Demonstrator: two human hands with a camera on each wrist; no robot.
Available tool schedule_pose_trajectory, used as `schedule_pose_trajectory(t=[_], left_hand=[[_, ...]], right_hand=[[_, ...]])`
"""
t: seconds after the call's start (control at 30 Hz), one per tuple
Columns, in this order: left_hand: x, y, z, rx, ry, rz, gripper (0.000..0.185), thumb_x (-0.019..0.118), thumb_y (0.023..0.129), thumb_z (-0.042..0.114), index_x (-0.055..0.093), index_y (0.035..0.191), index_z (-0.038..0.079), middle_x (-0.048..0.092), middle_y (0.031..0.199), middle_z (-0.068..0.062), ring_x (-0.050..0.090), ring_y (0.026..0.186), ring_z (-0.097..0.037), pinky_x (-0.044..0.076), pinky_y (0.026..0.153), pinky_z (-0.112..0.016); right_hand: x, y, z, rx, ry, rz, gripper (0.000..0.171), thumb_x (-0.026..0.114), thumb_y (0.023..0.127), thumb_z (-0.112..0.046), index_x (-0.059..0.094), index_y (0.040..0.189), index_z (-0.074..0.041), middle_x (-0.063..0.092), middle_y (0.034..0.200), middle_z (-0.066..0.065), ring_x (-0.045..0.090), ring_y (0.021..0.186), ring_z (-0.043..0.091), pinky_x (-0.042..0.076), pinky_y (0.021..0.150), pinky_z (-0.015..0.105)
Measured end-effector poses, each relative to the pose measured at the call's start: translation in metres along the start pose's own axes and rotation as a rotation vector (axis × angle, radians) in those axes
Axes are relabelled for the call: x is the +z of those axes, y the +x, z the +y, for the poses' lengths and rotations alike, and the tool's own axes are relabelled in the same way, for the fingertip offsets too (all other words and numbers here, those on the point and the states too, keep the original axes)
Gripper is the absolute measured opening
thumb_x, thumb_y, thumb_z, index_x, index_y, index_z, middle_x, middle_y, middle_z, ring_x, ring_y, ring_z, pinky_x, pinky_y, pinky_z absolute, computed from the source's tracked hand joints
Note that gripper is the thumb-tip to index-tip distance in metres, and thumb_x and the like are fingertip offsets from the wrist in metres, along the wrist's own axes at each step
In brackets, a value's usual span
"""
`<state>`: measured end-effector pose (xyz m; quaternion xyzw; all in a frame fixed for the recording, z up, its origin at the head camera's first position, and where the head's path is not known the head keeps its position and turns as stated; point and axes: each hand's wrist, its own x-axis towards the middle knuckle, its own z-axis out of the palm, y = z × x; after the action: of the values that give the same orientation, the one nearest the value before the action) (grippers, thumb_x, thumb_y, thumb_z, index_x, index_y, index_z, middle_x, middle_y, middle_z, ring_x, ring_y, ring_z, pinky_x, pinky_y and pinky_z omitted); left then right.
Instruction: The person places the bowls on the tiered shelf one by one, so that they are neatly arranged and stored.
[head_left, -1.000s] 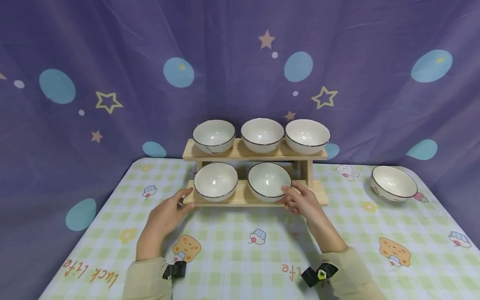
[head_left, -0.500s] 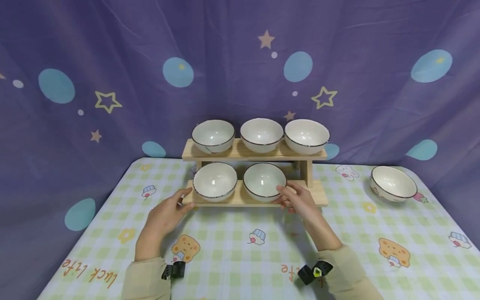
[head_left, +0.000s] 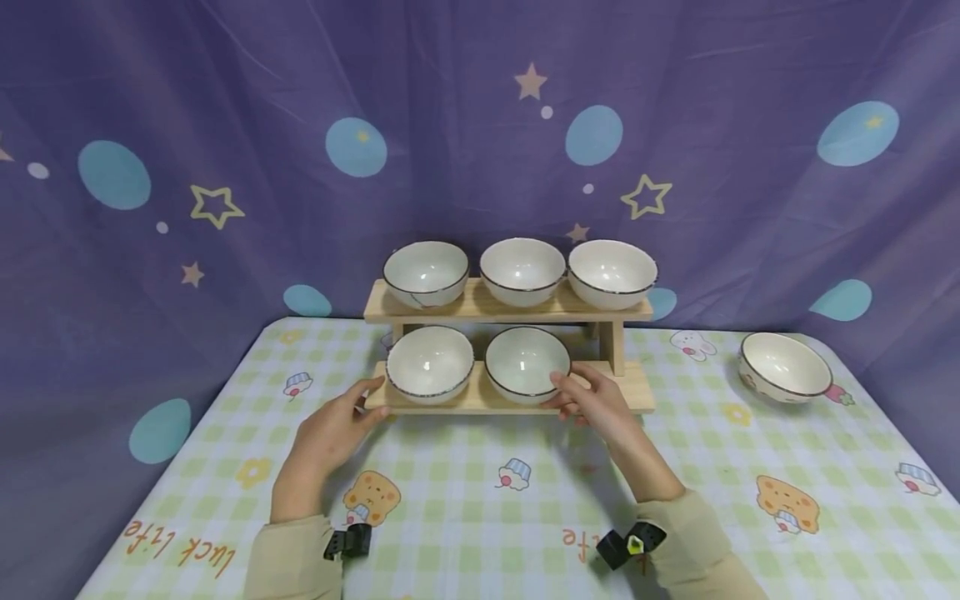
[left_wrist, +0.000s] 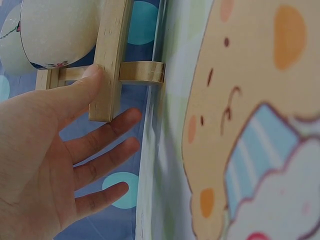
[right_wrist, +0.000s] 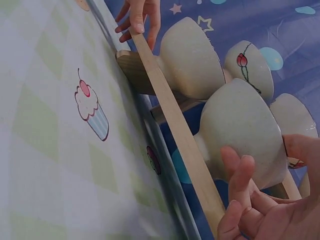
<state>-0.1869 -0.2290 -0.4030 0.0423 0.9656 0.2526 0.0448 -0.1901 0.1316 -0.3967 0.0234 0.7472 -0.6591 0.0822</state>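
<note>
Purple starry backdrop, checked tablecloth (head_left: 465, 508). Wooden two-tier rack (head_left: 480, 398) at 12 o'clock. Right hand (head_left: 592, 404) pinches lower-tier bowl (head_left: 525, 362) at its 4 o'clock rim. Left hand (head_left: 330, 429), fingers spread, thumb on rack's left end.

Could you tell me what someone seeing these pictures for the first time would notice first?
A two-tier wooden rack stands mid-table before a purple star-patterned curtain, with three white bowls on top and two below. The right hand curls its fingers round the lower middle bowl, while the left hand touches the rack's lower left corner. One more bowl sits alone on the checked tablecloth, far right.
</note>
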Motion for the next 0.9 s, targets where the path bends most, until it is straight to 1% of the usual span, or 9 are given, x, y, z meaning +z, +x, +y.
schedule_pose_trajectory(t=[0.1,0.17,0.33,0.5,0.7,0.77,0.83,0.9], left_hand=[[0.000,0.001,0.000,0.002,0.005,0.003,0.059,0.054,0.101,0.046,0.042,0.151,0.018,0.061,0.129,-0.021,0.062,0.108,-0.034,0.047,0.085,-0.057],[0.001,0.001,0.001,0.000,0.007,0.001,0.059,0.054,0.101,0.047,0.042,0.151,0.018,0.060,0.129,-0.021,0.062,0.109,-0.034,0.047,0.085,-0.057],[0.001,0.003,0.001,-0.004,0.009,0.002,0.059,0.054,0.100,0.047,0.042,0.151,0.019,0.060,0.130,-0.020,0.062,0.109,-0.033,0.047,0.086,-0.057],[-0.001,0.003,0.001,0.010,0.017,0.021,0.058,0.056,0.100,0.045,0.043,0.150,0.018,0.062,0.127,-0.020,0.063,0.106,-0.032,0.048,0.084,-0.055],[0.000,0.000,-0.001,0.011,0.034,0.025,0.057,0.056,0.101,0.043,0.043,0.150,0.017,0.063,0.126,-0.019,0.063,0.105,-0.032,0.049,0.081,-0.054],[0.001,0.000,-0.001,0.013,0.030,0.023,0.057,0.055,0.101,0.043,0.043,0.150,0.017,0.063,0.126,-0.018,0.063,0.105,-0.031,0.049,0.082,-0.054],[0.002,0.000,-0.001,0.016,0.023,0.028,0.057,0.055,0.101,0.043,0.043,0.150,0.017,0.063,0.125,-0.018,0.063,0.105,-0.030,0.049,0.081,-0.053],[0.003,0.000,-0.001,0.018,0.022,0.036,0.057,0.056,0.101,0.043,0.043,0.150,0.017,0.063,0.125,-0.018,0.063,0.104,-0.030,0.049,0.081,-0.054]], right_hand=[[-0.001,0.000,0.000,-0.017,-0.019,-0.022,0.046,0.058,0.101,-0.030,0.048,0.136,0.000,0.075,0.085,0.009,0.061,0.059,0.009,0.041,0.055,0.022],[-0.001,-0.001,0.000,-0.018,-0.019,-0.037,0.046,0.057,0.102,-0.029,0.047,0.136,0.000,0.075,0.086,0.010,0.061,0.059,0.009,0.042,0.055,0.022],[-0.002,-0.003,-0.002,-0.014,0.003,-0.083,0.047,0.054,0.104,-0.027,0.042,0.139,0.002,0.075,0.090,0.012,0.062,0.061,0.009,0.044,0.057,0.022],[-0.002,-0.004,-0.005,-0.021,0.008,-0.115,0.049,0.051,0.105,-0.027,0.039,0.142,0.002,0.075,0.094,0.013,0.063,0.062,0.010,0.043,0.056,0.022],[-0.005,-0.005,-0.004,-0.029,0.012,-0.185,0.052,0.048,0.106,-0.025,0.032,0.147,0.004,0.074,0.099,0.017,0.063,0.063,0.009,0.043,0.055,0.022],[-0.008,-0.005,-0.005,-0.033,0.004,-0.194,0.057,0.048,0.106,-0.024,0.027,0.150,0.005,0.073,0.101,0.018,0.064,0.064,0.010,0.045,0.056,0.022],[-0.010,-0.006,-0.005,-0.041,-0.015,-0.196,0.058,0.049,0.106,-0.024,0.026,0.150,0.007,0.072,0.104,0.019,0.065,0.066,0.011,0.047,0.058,0.023],[-0.013,-0.006,-0.006,-0.053,-0.036,-0.198,0.057,0.049,0.106,-0.023,0.029,0.150,0.007,0.072,0.106,0.020,0.066,0.068,0.012,0.048,0.060,0.025]])
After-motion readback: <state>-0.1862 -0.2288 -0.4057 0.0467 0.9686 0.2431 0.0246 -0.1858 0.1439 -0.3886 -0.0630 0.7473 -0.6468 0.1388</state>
